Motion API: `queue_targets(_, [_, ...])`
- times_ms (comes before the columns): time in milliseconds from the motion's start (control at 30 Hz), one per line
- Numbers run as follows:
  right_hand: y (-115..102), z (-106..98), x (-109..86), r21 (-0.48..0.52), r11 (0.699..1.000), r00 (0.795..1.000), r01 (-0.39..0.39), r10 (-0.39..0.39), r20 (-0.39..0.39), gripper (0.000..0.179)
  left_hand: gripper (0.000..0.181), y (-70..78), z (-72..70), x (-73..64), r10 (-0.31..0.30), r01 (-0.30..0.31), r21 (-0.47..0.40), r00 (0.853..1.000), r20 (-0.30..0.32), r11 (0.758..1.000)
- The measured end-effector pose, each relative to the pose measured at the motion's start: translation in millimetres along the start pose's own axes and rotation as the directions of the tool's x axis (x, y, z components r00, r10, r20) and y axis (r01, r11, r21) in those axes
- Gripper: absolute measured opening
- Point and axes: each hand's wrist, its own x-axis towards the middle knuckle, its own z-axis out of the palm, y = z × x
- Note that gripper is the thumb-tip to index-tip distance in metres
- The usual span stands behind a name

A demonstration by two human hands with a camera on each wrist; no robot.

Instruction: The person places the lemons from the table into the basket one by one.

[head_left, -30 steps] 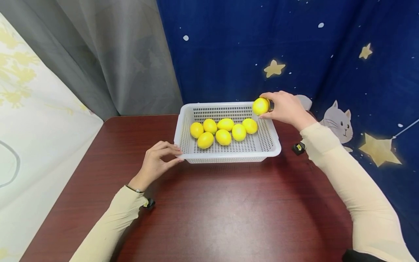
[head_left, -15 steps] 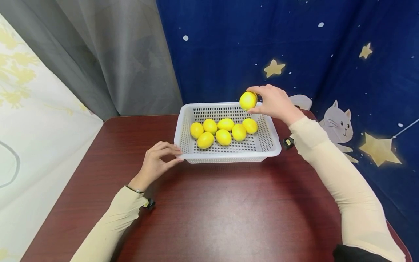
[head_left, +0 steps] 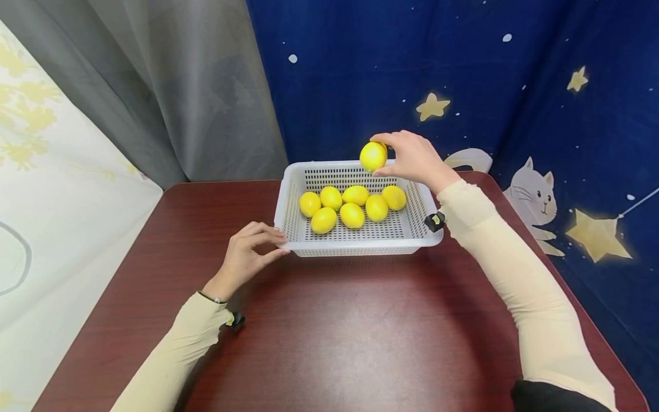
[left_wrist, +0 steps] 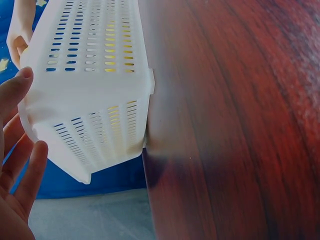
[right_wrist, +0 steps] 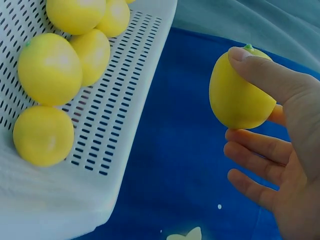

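Several yellow lemons (head_left: 324, 220) lie on the floor of a white slotted plastic basket (head_left: 355, 243) at the far side of the table. My left hand (head_left: 243, 254) holds the basket's near left corner, thumb and fingertips at the rim; the left wrist view shows them on the white wall (left_wrist: 75, 107). Above the basket's back rim, my right hand (head_left: 413, 157) pinches one more lemon (head_left: 373, 156) between thumb and fingers. In the right wrist view this lemon (right_wrist: 241, 92) shows a green stem tip, with the other fingers (right_wrist: 255, 187) spread below it.
The basket stands on a dark red wooden table (head_left: 329, 332). Behind it hang a grey curtain (head_left: 206, 86) and a blue curtain (head_left: 360, 80) with stars and a cat. White patterned cloth (head_left: 62, 200) covers the left side.
My right hand has carried its lemon leftward and slightly up, from over the basket's back right corner to over its back rim. The left hand and the basket have stayed put.
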Motion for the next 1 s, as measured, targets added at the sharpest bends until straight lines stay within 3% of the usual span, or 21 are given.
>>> queue_targets(600, [-11.8,13.5,22.9,0.082,0.995,0.997,0.059,-0.062,0.039,0.075,0.029,0.8,-0.3,-1.5,0.01,-0.01,0.0,1.0,-0.014,1.0])
queue_targets(1000, [-11.7,29.4,29.9,0.074,0.994,0.986,0.084,-0.094,0.141,0.071,0.029,2.2,0.6,-0.8,0.003,-0.003,-0.006,1.0,-0.008,1.0])
